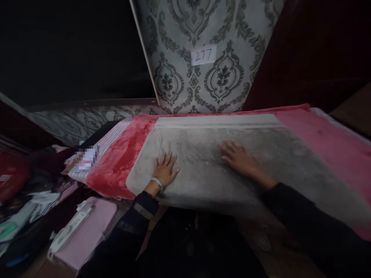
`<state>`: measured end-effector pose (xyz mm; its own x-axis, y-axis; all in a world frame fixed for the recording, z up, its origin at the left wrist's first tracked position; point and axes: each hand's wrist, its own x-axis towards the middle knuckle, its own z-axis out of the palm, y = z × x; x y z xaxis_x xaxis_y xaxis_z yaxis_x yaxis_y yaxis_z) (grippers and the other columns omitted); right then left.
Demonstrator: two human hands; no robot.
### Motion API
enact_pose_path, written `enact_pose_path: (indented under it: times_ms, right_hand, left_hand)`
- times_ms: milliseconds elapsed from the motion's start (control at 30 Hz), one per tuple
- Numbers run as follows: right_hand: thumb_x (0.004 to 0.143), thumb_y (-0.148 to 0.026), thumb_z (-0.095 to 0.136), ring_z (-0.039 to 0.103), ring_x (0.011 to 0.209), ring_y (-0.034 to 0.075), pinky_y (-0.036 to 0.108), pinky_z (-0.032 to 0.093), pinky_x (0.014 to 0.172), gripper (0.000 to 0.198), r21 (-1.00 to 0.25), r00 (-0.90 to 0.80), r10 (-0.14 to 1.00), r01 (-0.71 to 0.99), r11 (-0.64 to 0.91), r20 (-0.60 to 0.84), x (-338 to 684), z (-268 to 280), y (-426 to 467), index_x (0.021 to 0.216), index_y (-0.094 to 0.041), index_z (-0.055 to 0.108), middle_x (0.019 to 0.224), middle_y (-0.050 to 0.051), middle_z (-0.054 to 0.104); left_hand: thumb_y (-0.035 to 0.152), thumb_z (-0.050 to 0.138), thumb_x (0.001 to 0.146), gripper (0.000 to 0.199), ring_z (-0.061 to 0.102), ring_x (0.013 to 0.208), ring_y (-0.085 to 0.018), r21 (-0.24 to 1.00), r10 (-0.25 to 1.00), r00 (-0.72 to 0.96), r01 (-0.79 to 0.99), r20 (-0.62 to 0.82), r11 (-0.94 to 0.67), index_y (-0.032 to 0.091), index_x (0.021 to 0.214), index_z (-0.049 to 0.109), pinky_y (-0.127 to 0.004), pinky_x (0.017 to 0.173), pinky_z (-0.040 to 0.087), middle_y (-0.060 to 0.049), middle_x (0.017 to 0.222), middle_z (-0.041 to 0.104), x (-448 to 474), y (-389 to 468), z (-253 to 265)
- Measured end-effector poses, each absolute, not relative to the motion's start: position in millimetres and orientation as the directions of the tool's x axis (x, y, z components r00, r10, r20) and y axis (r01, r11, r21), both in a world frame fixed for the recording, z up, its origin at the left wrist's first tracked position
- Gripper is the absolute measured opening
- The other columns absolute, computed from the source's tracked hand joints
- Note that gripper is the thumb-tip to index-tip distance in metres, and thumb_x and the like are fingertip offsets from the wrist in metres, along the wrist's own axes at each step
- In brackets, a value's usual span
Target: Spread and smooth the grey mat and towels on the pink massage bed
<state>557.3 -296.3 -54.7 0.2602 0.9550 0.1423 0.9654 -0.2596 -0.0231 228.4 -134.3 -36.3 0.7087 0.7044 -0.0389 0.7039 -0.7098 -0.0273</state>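
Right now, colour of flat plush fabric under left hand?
Plush fabric: grey, paler far edge; head view.

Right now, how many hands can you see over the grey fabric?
2. The left hand, with a bracelet, lies spread on the grey fabric toward its left end; the right hand, blurred, is farther right, touching or just above it. None appears hidden.

Grey patterned wallpaper [193, 82] in dimness

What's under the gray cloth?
At the edges of the gray cloth, red fabric shows left, pink fabric right. Whatever lies beneath its middle is covered; can't tell.
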Motion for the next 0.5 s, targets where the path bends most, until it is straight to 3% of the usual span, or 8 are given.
enact_pose_path:
  times_ms: [100, 200, 367, 500]
  right_hand:
    - [0.104, -0.056, 0.025, 0.021, 0.154, 0.032, 0.061, 0.026, 0.119, 0.061, -0.083, 0.169, 0.981, 0.983, -0.162, 0.093, 513, -71, -297, 0.160, -0.035, 0.031, 0.167, 0.003, 0.027]
    - [0.103, -0.056, 0.022, 0.020, 0.154, 0.030, 0.057, 0.025, 0.121, 0.061, -0.102, 0.215, 0.971, 0.973, -0.205, 0.106, 510, -76, -307, 0.160, -0.035, 0.031, 0.167, 0.001, 0.028]
    - [0.102, -0.056, 0.021, 0.025, 0.152, 0.031, 0.056, 0.027, 0.120, 0.064, -0.068, 0.470, 0.878, 0.882, -0.466, 0.090, 556, -74, -357, 0.159, -0.031, 0.036, 0.166, 0.003, 0.030]
    - [0.101, -0.055, 0.018, 0.028, 0.151, 0.034, 0.062, 0.027, 0.118, 0.067, -0.061, 0.740, 0.668, 0.673, -0.737, 0.083, 607, -81, -443, 0.159, -0.026, 0.036, 0.165, 0.007, 0.031]
  left_hand:
    - [0.052, 0.036, 0.101, 0.064, 0.017, 0.156, -0.033, -0.026, 0.719, 0.694, 0.719, -0.031, -0.695, 0.029, 0.160, 0.030, -0.065, 0.122, 0.019, -0.005, 0.169, 0.021, 233, -140, -41]
    - [0.051, 0.035, 0.101, 0.064, 0.017, 0.156, -0.032, -0.032, 0.721, 0.692, 0.720, -0.035, -0.693, 0.027, 0.160, 0.030, -0.063, 0.122, 0.021, -0.006, 0.169, 0.022, 232, -139, -39]
    - [0.051, 0.032, 0.102, 0.064, 0.019, 0.156, -0.031, -0.047, 0.720, 0.693, 0.718, -0.036, -0.694, 0.025, 0.160, 0.030, -0.060, 0.123, 0.021, -0.008, 0.169, 0.022, 231, -138, -34]
    - [0.051, 0.031, 0.102, 0.064, 0.020, 0.156, -0.031, -0.056, 0.719, 0.695, 0.717, -0.012, -0.694, 0.024, 0.160, 0.032, -0.059, 0.122, 0.022, -0.009, 0.168, 0.024, 231, -138, -34]
